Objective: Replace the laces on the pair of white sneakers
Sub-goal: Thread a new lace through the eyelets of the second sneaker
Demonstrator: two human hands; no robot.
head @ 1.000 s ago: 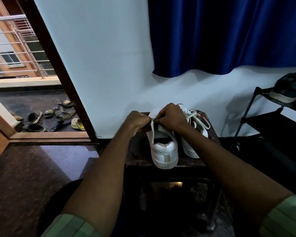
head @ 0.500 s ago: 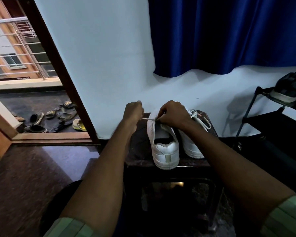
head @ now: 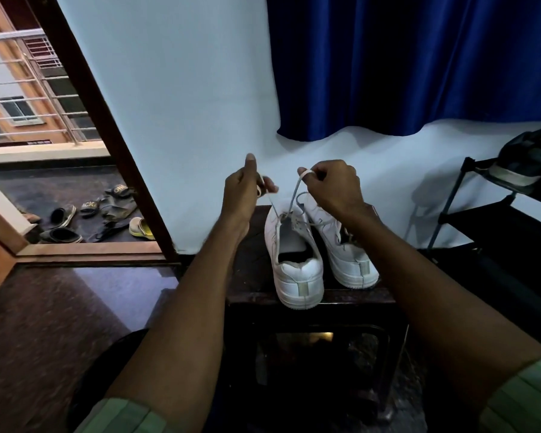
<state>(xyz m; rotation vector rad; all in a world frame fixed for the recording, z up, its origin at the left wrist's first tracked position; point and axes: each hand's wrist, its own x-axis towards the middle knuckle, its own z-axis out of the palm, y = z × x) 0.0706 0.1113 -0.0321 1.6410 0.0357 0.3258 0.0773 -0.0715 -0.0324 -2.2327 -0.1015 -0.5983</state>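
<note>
Two white sneakers stood side by side, heels toward the person, on a small dark bench (head: 350, 296) against the pale wall. The left hand (head: 242, 190) was raised above and left of the left sneaker (head: 295, 270), its fingers (head: 264, 185) curled round one end of the white lace (head: 291, 198), thumb pointing up. The right hand (head: 333, 185) was raised above the right sneaker (head: 345, 254), its fingers pinching the other end, which looped over one fingertip. Both ends ran down to meet at the upper eyelets of the left sneaker, so this looked like drawing the lace up and evening it; whether it was going in or coming out could not be told.

To do it well, the two ends would best be pulled with equal tension and outward along the line of the eyelets, so the shoe does not tip or slide. The left sneaker's heel sat right at the bench's front edge, perhaps slightly over it, so a hard tug toward the body could drag it off. The right sneaker touched or nearly touched its partner, its own lace lying loose near the right wrist, where it might snag.

Open room lay above the shoes and to the left. A black shoe rack (head: 469, 198) stood to the right, well apart, and a blue curtain (head: 403, 73) hung above.
</note>
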